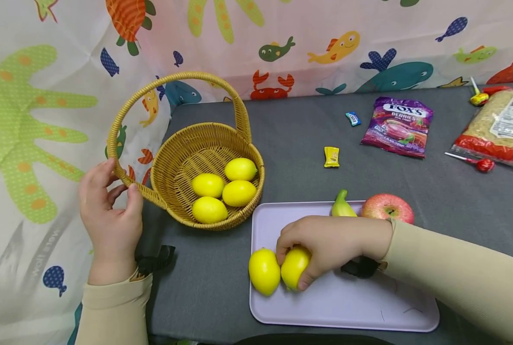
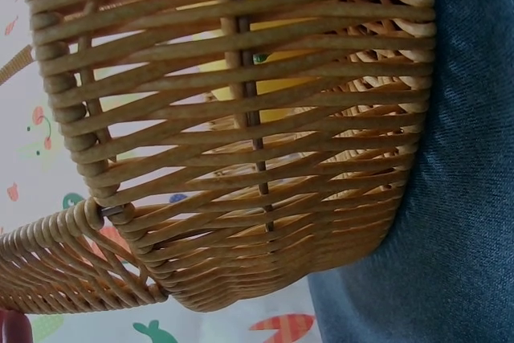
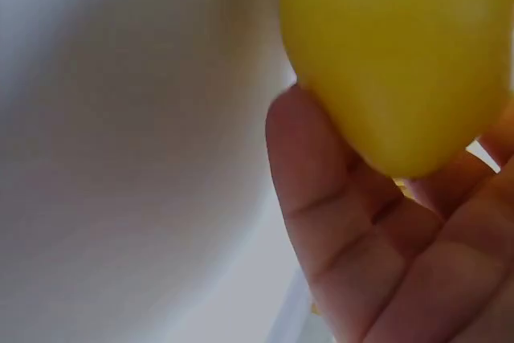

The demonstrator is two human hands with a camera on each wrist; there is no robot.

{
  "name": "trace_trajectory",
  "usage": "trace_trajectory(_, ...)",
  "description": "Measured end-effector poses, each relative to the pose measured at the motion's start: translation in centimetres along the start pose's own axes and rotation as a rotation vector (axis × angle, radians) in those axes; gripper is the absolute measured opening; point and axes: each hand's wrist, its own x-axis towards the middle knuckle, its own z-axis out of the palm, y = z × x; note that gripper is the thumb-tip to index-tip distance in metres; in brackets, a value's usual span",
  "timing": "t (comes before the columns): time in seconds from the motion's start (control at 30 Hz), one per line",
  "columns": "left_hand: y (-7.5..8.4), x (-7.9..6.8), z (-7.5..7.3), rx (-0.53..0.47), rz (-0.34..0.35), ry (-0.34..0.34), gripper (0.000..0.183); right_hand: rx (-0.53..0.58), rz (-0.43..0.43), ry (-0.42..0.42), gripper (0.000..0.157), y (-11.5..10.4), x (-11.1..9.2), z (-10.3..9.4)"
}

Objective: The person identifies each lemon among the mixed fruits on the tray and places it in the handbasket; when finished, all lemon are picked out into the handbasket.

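My left hand (image 1: pixel 113 215) holds the lower left end of the handle of a woven basket (image 1: pixel 191 143). Several lemons (image 1: pixel 208 185) lie in that basket, towards its right side. Over a pale lilac tray (image 1: pixel 347 309), my right hand (image 1: pixel 325 244) grips a lemon (image 1: pixel 295 269) between thumb and fingers. Just left of it another lemon (image 1: pixel 264 271) sits on the tray's left edge. The right wrist view shows the gripped lemon (image 3: pixel 401 54) close up against the fingers. Basket weave (image 2: pixel 241 142) fills most of the left wrist view.
Behind my right forearm, a banana (image 1: pixel 343 206) and a red apple (image 1: pixel 387 207) are partly hidden. Further back lie a yellow wrapped candy (image 1: pixel 331 157), a blue one (image 1: pixel 353 118), a purple candy bag (image 1: pixel 397 126), lollipops (image 1: pixel 484 165) and a clear-and-red packet (image 1: pixel 499 127).
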Motion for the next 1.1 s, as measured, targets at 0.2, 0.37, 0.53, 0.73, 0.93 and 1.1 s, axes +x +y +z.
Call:
trace_trajectory(0.2,0.3,0.0,0.0,-0.009,0.005,0.006,0.047,0.091,-0.065,0.051,0.039,-1.2,1.0,-3.0)
trace_trajectory(0.37,0.2,0.0,0.0,-0.009,0.011,0.007,0.048,0.191,-0.105,0.166,0.04,-1.8,3.1,-5.2)
trace_trajectory(0.53,0.2,0.0,0.0,-0.007,0.007,0.005,0.048,0.338,-0.117,0.283,0.039,-2.1,6.0,-6.4)
trace_trajectory(0.73,0.2,0.0,0.0,-0.005,0.002,0.0,0.048,0.321,-0.048,0.38,0.038,-2.2,9.3,-6.5)
trace_trajectory(0.93,0.2,0.0,0.0,-0.014,0.0,-0.005,0.049,0.023,-0.01,0.393,0.042,-1.9,11.5,-5.6)
trace_trajectory(1.1,0.2,0.0,0.1,-0.019,0.006,-0.002,0.048,-0.114,0.007,0.384,0.042,-1.6,12.1,-4.7)
